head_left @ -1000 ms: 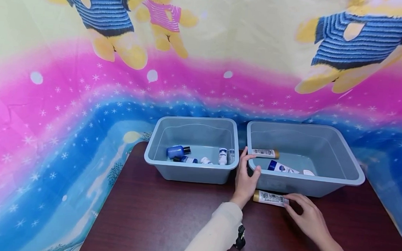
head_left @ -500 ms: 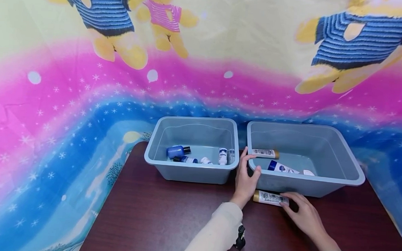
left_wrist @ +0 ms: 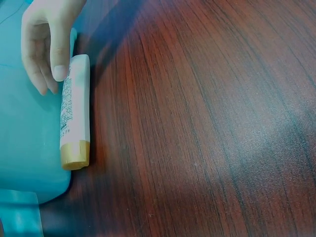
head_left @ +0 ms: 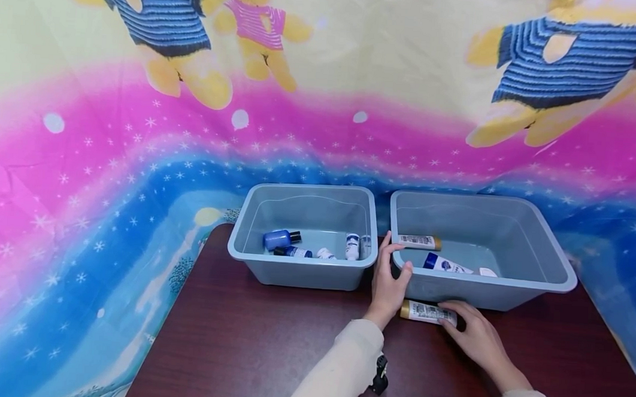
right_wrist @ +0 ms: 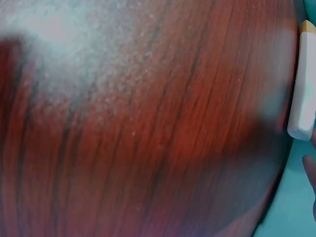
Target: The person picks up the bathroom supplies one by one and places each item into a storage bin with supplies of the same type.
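A white squeeze tube with a gold cap (head_left: 425, 312) lies on the table just in front of the right grey bin (head_left: 481, 285). My right hand (head_left: 480, 336) is over the tube's uncapped end, thumb on the near side and fingers on the far side. In the left wrist view that hand (left_wrist: 49, 39) hangs loosely beside the tube (left_wrist: 75, 108), whose gold cap points away from it. My left hand (head_left: 389, 289) is at the right bin's front left corner, fingers extended up along its rim and thumb raised.
Inside the right bin are another gold-capped tube (head_left: 418, 242), a white tube with a blue cap (head_left: 446, 264) and a partly hidden white item (head_left: 488, 272). The left grey bin (head_left: 304, 260) holds several small blue and white bottles. A patterned cloth (head_left: 322, 127) hangs behind the dark wooden table (head_left: 267, 352).
My right hand has slid slightly left along the tube, from its end to a bit further over it. The tube, the bins and my left hand have stayed in place.
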`<state>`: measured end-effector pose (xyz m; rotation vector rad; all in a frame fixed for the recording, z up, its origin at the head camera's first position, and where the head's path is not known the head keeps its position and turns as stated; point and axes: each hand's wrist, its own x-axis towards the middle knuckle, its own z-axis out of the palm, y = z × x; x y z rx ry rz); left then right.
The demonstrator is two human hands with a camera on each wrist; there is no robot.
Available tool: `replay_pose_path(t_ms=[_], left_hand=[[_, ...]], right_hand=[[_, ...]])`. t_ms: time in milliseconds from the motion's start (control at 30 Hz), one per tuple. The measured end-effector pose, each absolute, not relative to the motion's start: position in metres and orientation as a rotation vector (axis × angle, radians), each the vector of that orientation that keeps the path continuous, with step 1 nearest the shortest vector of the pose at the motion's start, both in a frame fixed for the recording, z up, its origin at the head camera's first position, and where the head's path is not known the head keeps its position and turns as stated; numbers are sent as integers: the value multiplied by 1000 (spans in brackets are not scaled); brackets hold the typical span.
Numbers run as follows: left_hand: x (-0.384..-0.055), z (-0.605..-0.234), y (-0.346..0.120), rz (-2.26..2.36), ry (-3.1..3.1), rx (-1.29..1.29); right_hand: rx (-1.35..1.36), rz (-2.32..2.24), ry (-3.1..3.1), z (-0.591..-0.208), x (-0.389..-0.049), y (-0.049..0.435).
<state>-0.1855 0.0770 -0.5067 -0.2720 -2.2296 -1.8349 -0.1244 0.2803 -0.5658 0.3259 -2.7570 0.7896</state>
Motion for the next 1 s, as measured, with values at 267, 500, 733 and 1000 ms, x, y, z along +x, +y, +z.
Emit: replay_pose_path(t_ms=[267, 500, 733, 1000], left_hand=[[-186, -506, 77, -1834, -2231, -273], [-186, -506, 77, -1830, -2231, -268], [-186, -508, 77, -1828, -2229, -269], [-186, -508, 77, -1823, -2229, -277]], right_hand=[[297, 790, -2802, -568, -128, 279], [258, 812, -2851, -570, -129, 278], [244, 796, -2871, -573, -130, 275], [249, 778, -2861, -580, -130, 272]])
